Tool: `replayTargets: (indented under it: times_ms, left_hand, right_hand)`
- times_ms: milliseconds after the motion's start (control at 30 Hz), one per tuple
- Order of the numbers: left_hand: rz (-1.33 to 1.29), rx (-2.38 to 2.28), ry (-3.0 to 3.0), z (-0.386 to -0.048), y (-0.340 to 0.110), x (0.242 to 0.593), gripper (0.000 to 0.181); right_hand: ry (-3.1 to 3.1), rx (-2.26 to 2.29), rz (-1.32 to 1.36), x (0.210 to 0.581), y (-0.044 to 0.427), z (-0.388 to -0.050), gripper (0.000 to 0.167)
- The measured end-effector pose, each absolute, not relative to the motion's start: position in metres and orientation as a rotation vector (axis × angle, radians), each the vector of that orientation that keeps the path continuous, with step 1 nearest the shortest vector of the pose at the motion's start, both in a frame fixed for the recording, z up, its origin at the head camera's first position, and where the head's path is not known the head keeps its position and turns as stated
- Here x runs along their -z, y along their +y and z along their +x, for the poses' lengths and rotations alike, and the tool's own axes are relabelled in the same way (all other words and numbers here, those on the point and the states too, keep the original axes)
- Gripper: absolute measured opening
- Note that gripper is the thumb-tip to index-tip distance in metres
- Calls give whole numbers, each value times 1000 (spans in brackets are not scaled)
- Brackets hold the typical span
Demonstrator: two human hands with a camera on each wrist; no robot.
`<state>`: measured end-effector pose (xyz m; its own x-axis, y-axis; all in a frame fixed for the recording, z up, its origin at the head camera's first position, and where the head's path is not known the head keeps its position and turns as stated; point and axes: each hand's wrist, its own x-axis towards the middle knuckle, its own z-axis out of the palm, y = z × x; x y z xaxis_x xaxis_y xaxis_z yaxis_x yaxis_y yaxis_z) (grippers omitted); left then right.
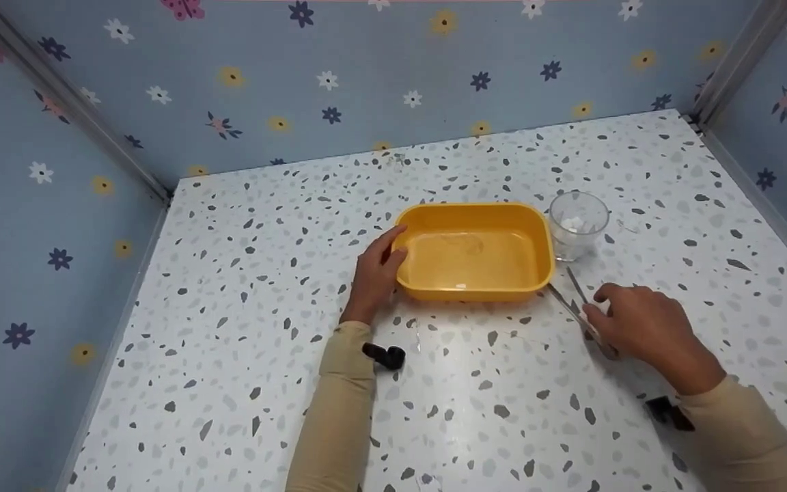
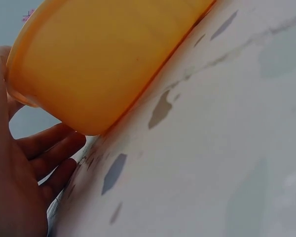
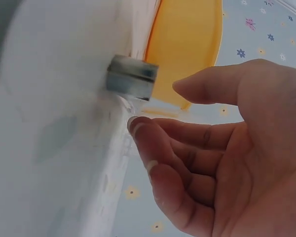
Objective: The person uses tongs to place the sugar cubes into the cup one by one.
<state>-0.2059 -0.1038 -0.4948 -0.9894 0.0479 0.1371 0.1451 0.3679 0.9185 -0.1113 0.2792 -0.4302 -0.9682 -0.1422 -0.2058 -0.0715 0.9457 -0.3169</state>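
A yellow plastic tub (image 1: 475, 294) stands upright on the speckled table. At its left end my left hand (image 1: 374, 273) holds the rim, with the thumb and a finger at the edge. The left wrist view shows the other fingers (image 2: 56, 150) of that hand loose below the tub wall. Metal tweezers (image 1: 574, 314) lie by the tub's front right corner, their two arms spread. Just right of them is my right hand (image 1: 646, 331). Seen from the right wrist, thumb and fingers are apart, and the tweezers' joined end (image 3: 132, 77) lies beyond the fingertips, untouched.
A clear glass cup (image 1: 579, 222) with small white pieces inside stands close to the tub's right wall. Blue flowered panels (image 1: 366, 75) enclose the table (image 1: 243, 383) at the back and both sides.
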Motion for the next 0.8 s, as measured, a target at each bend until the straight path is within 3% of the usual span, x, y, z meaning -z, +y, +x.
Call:
replayTargets:
  times_ms: [400, 800]
  left_hand:
    - [-171, 1694, -2463, -204, -108, 497, 43]
    - [-141, 1704, -2397, -208, -107, 489, 40]
  right_hand:
    - [3059, 498, -348, 417, 263, -129, 30]
    - [3275, 632, -710, 410, 254, -151, 15]
